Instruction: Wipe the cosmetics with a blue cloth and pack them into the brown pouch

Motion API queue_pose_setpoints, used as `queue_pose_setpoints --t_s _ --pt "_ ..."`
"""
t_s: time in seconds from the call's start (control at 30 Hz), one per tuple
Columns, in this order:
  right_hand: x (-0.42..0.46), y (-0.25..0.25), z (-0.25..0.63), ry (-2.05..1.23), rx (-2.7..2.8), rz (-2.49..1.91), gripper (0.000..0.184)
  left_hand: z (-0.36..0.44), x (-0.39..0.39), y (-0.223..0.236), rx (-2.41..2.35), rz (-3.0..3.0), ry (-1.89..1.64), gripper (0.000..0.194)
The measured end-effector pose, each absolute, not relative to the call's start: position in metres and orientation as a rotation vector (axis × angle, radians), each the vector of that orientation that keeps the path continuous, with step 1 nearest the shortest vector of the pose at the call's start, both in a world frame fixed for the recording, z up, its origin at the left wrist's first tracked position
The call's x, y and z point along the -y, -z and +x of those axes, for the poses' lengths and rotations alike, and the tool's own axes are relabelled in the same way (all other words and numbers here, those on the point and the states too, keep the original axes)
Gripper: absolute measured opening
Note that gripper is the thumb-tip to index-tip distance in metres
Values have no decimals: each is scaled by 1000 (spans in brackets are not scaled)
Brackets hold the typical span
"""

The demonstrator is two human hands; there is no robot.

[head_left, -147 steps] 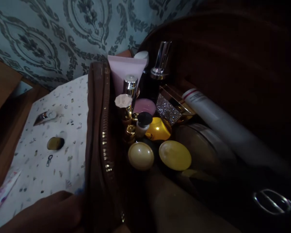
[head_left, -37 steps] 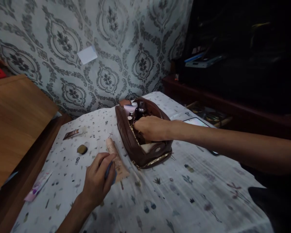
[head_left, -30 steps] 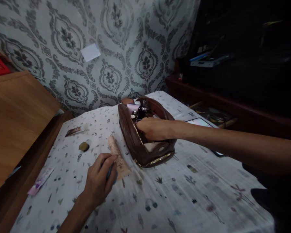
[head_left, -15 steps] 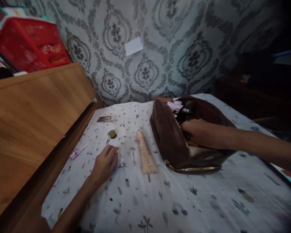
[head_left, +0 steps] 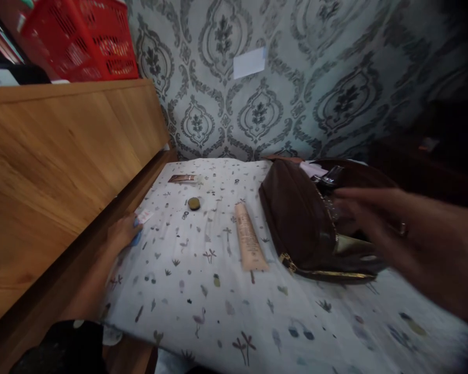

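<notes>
A brown zip pouch (head_left: 296, 218) stands open on a patterned white cloth (head_left: 218, 291), with bottles and tubes sticking up inside. My right hand (head_left: 370, 213) hovers over its opening, blurred by motion, fingers stretched out, a ring on one finger. My left hand (head_left: 122, 234) is at the cloth's left edge, closed on a small blue thing beside a little pink-and-white sachet (head_left: 144, 216). A beige tube (head_left: 249, 244) lies flat next to the pouch.
A small round olive-coloured item (head_left: 194, 203) and a brown sachet (head_left: 182, 178) lie further back on the cloth. A wooden board (head_left: 62, 156) rises on the left with a red basket (head_left: 81, 39) on top. Patterned wallpaper (head_left: 281, 83) is behind; dark furniture stands at the right.
My left hand slid left across the cloth to its edge by the pink-and-white sachet. My right hand rose out of the pouch. The view swung left, showing the red basket.
</notes>
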State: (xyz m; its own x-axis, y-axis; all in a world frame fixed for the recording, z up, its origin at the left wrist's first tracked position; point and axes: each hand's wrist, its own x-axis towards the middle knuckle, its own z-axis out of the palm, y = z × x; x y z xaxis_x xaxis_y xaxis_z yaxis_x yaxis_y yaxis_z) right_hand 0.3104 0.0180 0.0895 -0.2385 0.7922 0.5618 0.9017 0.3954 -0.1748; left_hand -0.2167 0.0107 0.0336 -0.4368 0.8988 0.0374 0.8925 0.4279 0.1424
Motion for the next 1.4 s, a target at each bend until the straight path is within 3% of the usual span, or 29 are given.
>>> queue_pose_setpoints --t_s 0.13,0.37,0.5,0.63,0.73,0.83,0.9,1.0,1.2,1.4 --pt "21 -47 247 -216 2364 -1025 33 -196 -6 -29 -2497 1650 -418 44" --pt "6 13 194 -110 2520 -1268 31 -88 10 -30 -1681 1283 -846 59" --pt "2 11 192 -153 2435 -1286 35 -27 18 -30 -1384 1004 -992 46" --pt "9 12 179 -837 2045 -1075 34 6 22 -21 -1391 1186 -1077 29" --pt "12 20 170 -1535 1469 -982 39 9 22 -17 -1373 1607 -982 28" --pt "11 26 172 -1889 1030 -801 46 -1 18 -21 -1319 1836 -769 33" --pt "9 27 177 -1981 924 -701 52 -9 14 -25 -1404 1855 -771 36" --pt "8 26 180 -2021 884 -651 51 -7 11 -24 -1594 1919 -1070 36" --pt "12 36 178 -2012 1082 -591 49 19 9 7 -1263 2591 -1119 28" --pt "14 40 184 -2161 1300 -488 61 -4 -10 12 -1524 2189 -1179 37"
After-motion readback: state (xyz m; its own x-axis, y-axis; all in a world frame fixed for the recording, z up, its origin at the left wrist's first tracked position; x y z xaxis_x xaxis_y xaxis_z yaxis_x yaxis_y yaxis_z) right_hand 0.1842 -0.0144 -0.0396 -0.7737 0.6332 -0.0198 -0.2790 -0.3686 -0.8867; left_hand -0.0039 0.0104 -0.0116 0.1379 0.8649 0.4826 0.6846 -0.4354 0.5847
